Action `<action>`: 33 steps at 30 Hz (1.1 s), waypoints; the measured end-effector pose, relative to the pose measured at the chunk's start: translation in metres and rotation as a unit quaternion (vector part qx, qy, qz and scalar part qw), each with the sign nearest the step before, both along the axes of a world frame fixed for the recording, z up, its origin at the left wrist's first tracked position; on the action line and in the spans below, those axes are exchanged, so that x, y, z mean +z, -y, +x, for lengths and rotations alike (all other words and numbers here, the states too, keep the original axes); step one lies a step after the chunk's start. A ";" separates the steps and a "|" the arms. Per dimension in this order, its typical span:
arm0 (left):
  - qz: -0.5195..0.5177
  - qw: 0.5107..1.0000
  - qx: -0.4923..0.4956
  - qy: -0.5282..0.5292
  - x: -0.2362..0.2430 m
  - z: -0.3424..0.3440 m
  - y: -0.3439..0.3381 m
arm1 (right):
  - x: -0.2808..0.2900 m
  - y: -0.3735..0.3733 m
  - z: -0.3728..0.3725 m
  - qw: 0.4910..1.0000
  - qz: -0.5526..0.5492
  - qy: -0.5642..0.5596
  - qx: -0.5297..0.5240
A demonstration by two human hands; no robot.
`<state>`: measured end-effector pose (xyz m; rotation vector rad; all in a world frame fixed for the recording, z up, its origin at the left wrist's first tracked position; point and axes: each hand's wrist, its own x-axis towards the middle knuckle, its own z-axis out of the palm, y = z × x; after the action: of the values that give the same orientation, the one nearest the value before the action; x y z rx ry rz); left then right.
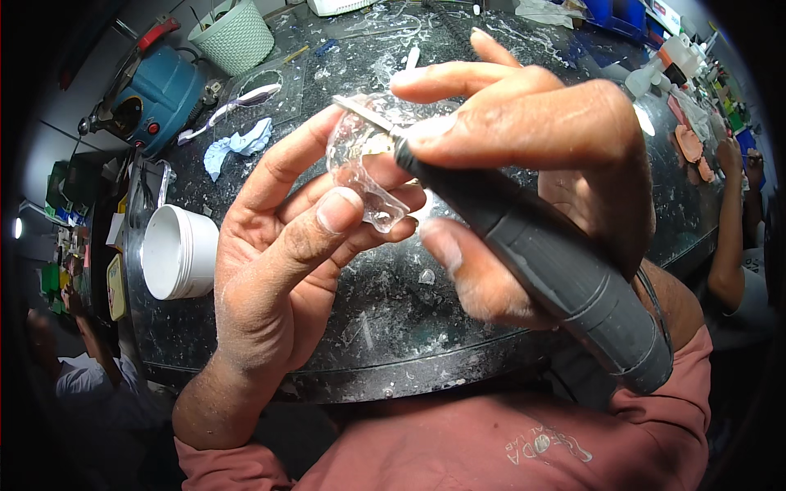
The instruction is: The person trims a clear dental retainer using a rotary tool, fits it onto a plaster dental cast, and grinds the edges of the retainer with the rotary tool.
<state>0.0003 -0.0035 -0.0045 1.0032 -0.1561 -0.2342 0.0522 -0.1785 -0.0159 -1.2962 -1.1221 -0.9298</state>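
My left hand (278,245) is closed on a clear plastic, arch-shaped dental plate (348,147), thumb on the near side and fingers behind it. In my right hand (532,123) I grip a black rotary handpiece (565,262), thumb below and fingers above its front end. The handpiece's thin metal bur (364,113) points left and lies across the upper part of the plate. Whether the bur touches the plastic or hovers just over it, I cannot tell. A cord hangs at the handpiece's rear.
Left on the dusty dark table (393,360) stand a white tub (180,254) and a blue machine (151,94). Behind are a blue putty piece (237,147), a toothbrush (229,108) and a pale basket (233,37). Pink moulded pieces (689,146) lie right, near another person's arm (727,221).
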 end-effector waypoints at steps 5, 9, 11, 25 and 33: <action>0.001 1.000 0.015 0.007 -0.002 -0.001 -0.001 | 0.002 0.021 0.005 0.989 -0.150 -0.003 0.001; 0.029 0.999 0.029 0.011 -0.001 0.000 0.000 | 0.007 0.023 0.003 0.982 -0.184 -0.017 0.029; 0.044 0.998 0.031 0.021 -0.002 0.001 0.000 | 0.012 0.024 -0.001 0.982 -0.189 -0.029 -0.003; -0.003 1.000 0.005 0.001 -0.002 0.000 0.001 | 0.016 0.021 -0.010 0.950 -0.132 -0.283 -0.015; 0.162 0.985 -0.010 0.065 -0.004 0.005 -0.004 | 0.005 0.016 -0.013 0.948 -0.104 -0.280 0.106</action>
<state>0.0053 0.0002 -0.0086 1.3423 -0.2523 -0.2164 0.0387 -0.1941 -0.0108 -1.4538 -0.8953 -0.2519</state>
